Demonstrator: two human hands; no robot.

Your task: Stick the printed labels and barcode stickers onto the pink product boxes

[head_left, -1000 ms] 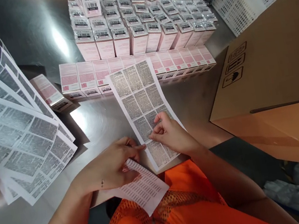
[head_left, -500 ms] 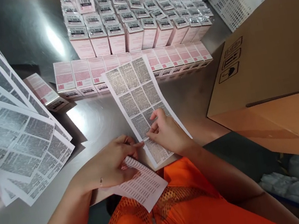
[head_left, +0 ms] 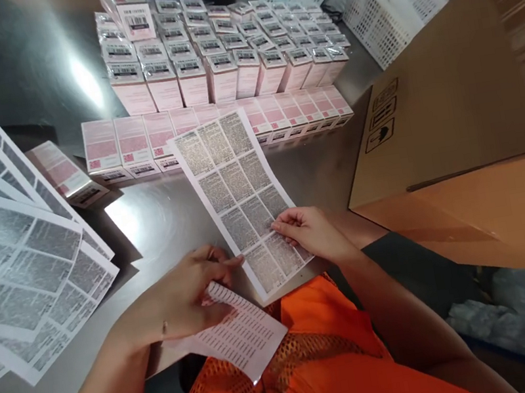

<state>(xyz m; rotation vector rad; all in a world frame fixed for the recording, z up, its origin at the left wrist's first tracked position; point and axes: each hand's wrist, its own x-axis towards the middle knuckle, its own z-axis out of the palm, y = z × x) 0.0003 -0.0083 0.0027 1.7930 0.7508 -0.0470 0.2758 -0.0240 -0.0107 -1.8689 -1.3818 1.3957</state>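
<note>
Paper label sheet (head_left: 241, 193) lies pinched at its near end under my right hand (head_left: 316, 234), its long axis running away from me toward the pink boxes (head_left: 212, 128). My left hand (head_left: 186, 295), closed on a smaller printed slip (head_left: 241, 332), touches the sheet's near left edge.

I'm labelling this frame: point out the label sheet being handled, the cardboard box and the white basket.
Printed label sheet (head_left: 235, 181), head view, middle labels.
Brown cardboard box (head_left: 451, 100), head view, top flap.
White plastic basket (head_left: 384, 18), head view, side wall.

a white label sheet (head_left: 242, 193) of dense grey-printed stickers lies slanted on the steel table.
</note>
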